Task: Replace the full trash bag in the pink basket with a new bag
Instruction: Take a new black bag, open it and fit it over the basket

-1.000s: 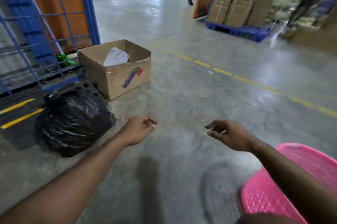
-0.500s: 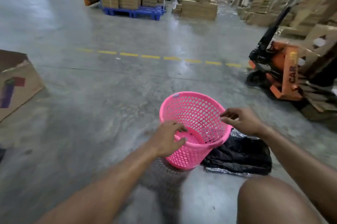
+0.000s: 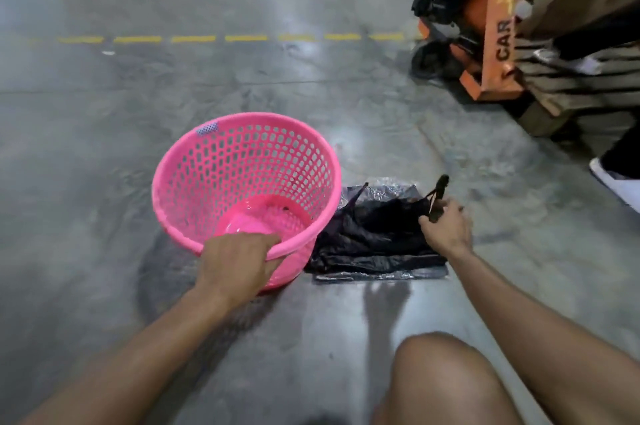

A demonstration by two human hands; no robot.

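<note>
Currently tilted toward the camera, mouth up and open: pink basket point(image 3: 242, 178), empty of any liner, standing on the concrete floor point(image 3: 104, 147) left of centre. Nothing but a few dark specks on its bottom.

Clamped on the near rim: left hand point(image 3: 235, 265), fingers point(image 3: 268, 241) curled over the edge and into the mouth, thumb on the outer wall. Holding the basket and nothing else.

Just right of the basket, touching or nearly touching its wall: stack of new black bags point(image 3: 374, 237), lying flat on a clear wrapper, long axis running left to right.

Pinched shut on a raised corner or handle strip of the top bag: right hand point(image 3: 446, 227), at the far right end of the stack. Strip pulled up and away from the pile; exact finger placement blurred.

Further right and well apart: orange pallet jack point(image 3: 491, 33).

Deciding relation, as a judgement: basket mouth lies to the left of the right hand, across the stack. Right hand nearer the bag, left hand nearer the rim. Likely next: lift bag free, carry leftward, open over the mouth.
</note>
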